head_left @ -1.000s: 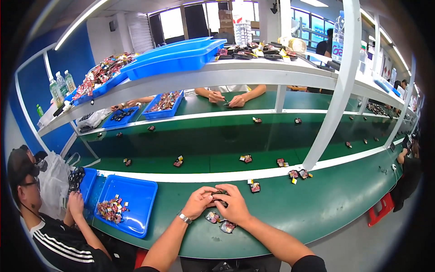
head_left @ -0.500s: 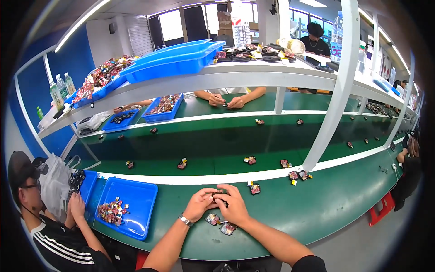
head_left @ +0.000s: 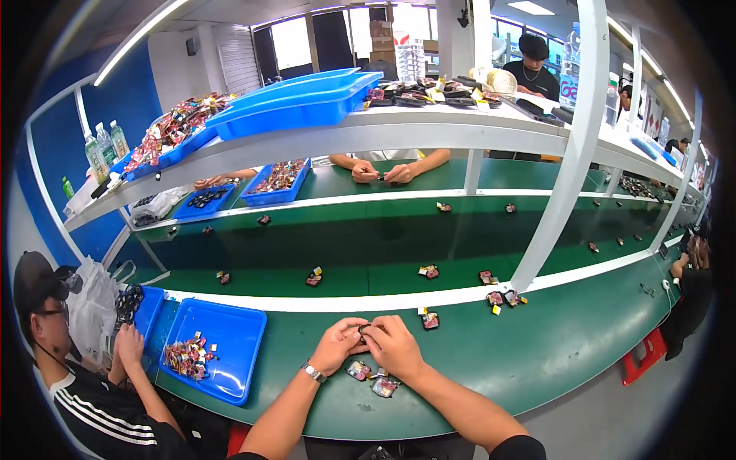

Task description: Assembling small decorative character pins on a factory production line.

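My left hand [head_left: 337, 345], with a metal watch on its wrist, and my right hand [head_left: 394, 346] meet over the green bench. Between their fingertips they pinch a small black part [head_left: 363, 330], mostly hidden by the fingers, so its exact kind does not show. Both hands are closed around it. Just below them on the bench lie two small flat assemblies in clear and red, a left one [head_left: 358, 370] and a right one [head_left: 385, 386], close together. Beyond my right hand sits another red-and-black piece [head_left: 430, 319] with a yellow-and-white tag.
To the left stands a blue tray [head_left: 244, 383] with small red-and-white parts; a co-worker [head_left: 84, 383] sits beside it. Ahead, a green conveyor belt [head_left: 368, 281] carries spaced pieces. A white post [head_left: 563, 169] rises at right, near a few pieces [head_left: 512, 298]. A loaded shelf [head_left: 429, 126] spans above.
My right hand's raised fingers have come down and in toward the small black part. Pieces on the belt have shifted slightly right. The two assemblies below my hands stay put.
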Action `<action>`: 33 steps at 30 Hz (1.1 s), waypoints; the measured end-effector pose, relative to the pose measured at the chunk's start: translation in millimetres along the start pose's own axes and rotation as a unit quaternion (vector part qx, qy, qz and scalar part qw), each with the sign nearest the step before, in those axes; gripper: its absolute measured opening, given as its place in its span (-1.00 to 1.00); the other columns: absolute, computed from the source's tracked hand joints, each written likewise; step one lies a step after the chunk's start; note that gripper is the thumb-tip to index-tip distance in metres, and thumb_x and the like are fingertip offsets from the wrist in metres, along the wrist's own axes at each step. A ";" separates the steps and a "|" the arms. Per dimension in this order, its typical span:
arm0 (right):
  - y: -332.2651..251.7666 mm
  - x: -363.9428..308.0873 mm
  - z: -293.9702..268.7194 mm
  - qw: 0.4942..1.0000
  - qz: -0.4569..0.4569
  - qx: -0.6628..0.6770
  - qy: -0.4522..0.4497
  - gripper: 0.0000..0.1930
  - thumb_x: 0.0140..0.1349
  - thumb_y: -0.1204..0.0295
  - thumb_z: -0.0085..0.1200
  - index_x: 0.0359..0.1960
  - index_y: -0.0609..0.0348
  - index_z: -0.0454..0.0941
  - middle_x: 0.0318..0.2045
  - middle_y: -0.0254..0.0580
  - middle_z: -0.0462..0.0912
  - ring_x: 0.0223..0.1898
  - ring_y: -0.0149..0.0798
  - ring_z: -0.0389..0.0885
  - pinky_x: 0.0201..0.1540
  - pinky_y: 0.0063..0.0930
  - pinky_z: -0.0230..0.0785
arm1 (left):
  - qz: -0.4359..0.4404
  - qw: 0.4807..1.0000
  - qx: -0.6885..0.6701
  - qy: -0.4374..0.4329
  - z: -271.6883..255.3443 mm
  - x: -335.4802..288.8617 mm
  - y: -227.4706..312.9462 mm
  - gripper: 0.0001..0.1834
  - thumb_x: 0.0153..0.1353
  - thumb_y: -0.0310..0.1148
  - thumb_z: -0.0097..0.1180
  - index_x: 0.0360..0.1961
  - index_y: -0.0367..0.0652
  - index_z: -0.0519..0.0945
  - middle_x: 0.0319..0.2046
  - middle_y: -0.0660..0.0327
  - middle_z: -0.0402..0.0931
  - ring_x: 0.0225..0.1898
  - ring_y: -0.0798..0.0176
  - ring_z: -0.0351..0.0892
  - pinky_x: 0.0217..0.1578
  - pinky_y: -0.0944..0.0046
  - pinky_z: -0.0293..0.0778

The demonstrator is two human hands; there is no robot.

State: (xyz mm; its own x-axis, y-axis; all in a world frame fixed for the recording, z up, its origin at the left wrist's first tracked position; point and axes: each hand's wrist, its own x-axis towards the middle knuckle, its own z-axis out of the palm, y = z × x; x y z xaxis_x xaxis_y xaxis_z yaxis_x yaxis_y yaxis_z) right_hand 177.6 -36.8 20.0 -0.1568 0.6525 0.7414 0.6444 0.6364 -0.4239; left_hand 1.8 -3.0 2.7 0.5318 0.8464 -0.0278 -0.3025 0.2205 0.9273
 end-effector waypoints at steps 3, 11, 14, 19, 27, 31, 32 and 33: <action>0.1 -1.6 1.9 1.000 -0.003 -0.017 -0.006 -0.82 0.04 0.53 0.21 -0.29 0.13 0.58 -0.27 -0.23 0.51 -0.20 -0.17 0.52 -0.24 -0.35 0.51 | 0.000 1.000 -0.004 0.002 0.6 -0.2 -0.3 -0.67 0.39 -0.43 -0.05 0.13 -0.27 0.35 0.04 0.06 0.50 0.06 0.19 0.54 0.09 0.17 0.52; 0.5 -3.1 5.0 0.999 0.008 -0.033 -0.008 -0.83 0.02 0.54 0.19 -0.30 0.14 0.58 -0.27 -0.24 0.51 -0.20 -0.17 0.52 -0.23 -0.37 0.51 | -0.004 1.000 0.009 0.009 1.7 0.9 -1.3 -0.70 0.39 -0.48 -0.09 0.12 -0.27 0.36 0.01 0.07 0.52 0.04 0.20 0.55 0.08 0.16 0.53; -1.5 -3.5 4.2 0.998 0.006 -0.056 -0.009 -0.82 0.02 0.53 0.19 -0.29 0.16 0.57 -0.23 -0.23 0.51 -0.18 -0.17 0.52 -0.20 -0.36 0.51 | 0.007 1.000 0.008 0.012 3.9 2.0 -2.0 -0.70 0.40 -0.48 -0.09 0.12 -0.27 0.36 -0.01 0.08 0.53 0.02 0.23 0.56 0.05 0.18 0.55; -9.6 2.7 6.6 0.998 -0.016 -0.054 -0.009 -0.75 0.02 0.49 0.19 -0.22 0.22 0.54 -0.10 -0.16 0.51 -0.10 -0.14 0.51 -0.13 -0.34 0.51 | 0.017 0.999 0.001 0.033 1.9 0.4 0.0 -0.70 0.40 -0.48 -0.10 0.13 -0.27 0.34 -0.03 0.08 0.54 -0.01 0.25 0.57 0.01 0.22 0.57; 80.4 49.5 15.7 0.988 0.106 -0.103 -0.048 -0.84 0.00 0.52 0.12 -0.34 0.26 0.57 -0.14 -0.02 0.54 -0.09 0.02 0.50 -0.03 -0.18 0.45 | 0.040 0.997 -0.049 0.032 7.9 3.6 7.5 -0.35 0.34 -0.42 -0.03 0.39 -0.11 0.01 0.34 -0.12 0.14 0.19 -0.13 0.41 0.12 -0.11 0.44; 116.5 60.4 12.6 0.963 0.217 -0.121 -0.104 -0.77 -0.02 0.45 0.17 -0.29 0.25 0.59 -0.15 -0.05 0.56 -0.09 0.02 0.51 -0.02 -0.16 0.44 | 0.037 0.998 -0.044 0.028 4.7 4.2 6.0 -0.39 0.35 -0.45 -0.06 0.37 -0.18 0.03 0.34 -0.12 0.13 0.21 -0.16 0.38 0.12 -0.11 0.46; 118.1 57.5 10.1 0.972 0.187 -0.116 -0.086 -0.70 -0.06 0.43 0.20 -0.23 0.24 0.58 -0.15 -0.06 0.57 -0.07 0.02 0.51 -0.01 -0.15 0.43 | 0.034 0.998 -0.043 0.032 3.2 3.9 6.2 -0.41 0.36 -0.47 -0.10 0.36 -0.22 0.03 0.33 -0.12 0.14 0.21 -0.15 0.38 0.11 -0.09 0.48; 115.2 58.0 10.1 0.980 0.153 -0.108 -0.073 -0.63 -0.09 0.41 0.23 -0.17 0.23 0.57 -0.14 -0.06 0.57 -0.06 0.02 0.50 0.01 -0.13 0.42 | 0.034 0.998 -0.039 0.039 0.1 1.1 6.3 -0.44 0.36 -0.48 -0.10 0.34 -0.27 0.09 0.31 -0.13 0.18 0.20 -0.14 0.40 0.09 -0.07 0.50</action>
State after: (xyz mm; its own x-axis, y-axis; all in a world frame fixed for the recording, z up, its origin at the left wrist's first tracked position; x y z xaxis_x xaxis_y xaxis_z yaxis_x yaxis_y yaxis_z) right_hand 235.2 78.6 8.9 -0.0266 0.8616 0.5068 0.8184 0.3099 -0.4840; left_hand 0.5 -0.7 8.5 0.4455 0.8953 0.0034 -0.3988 0.1950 0.8960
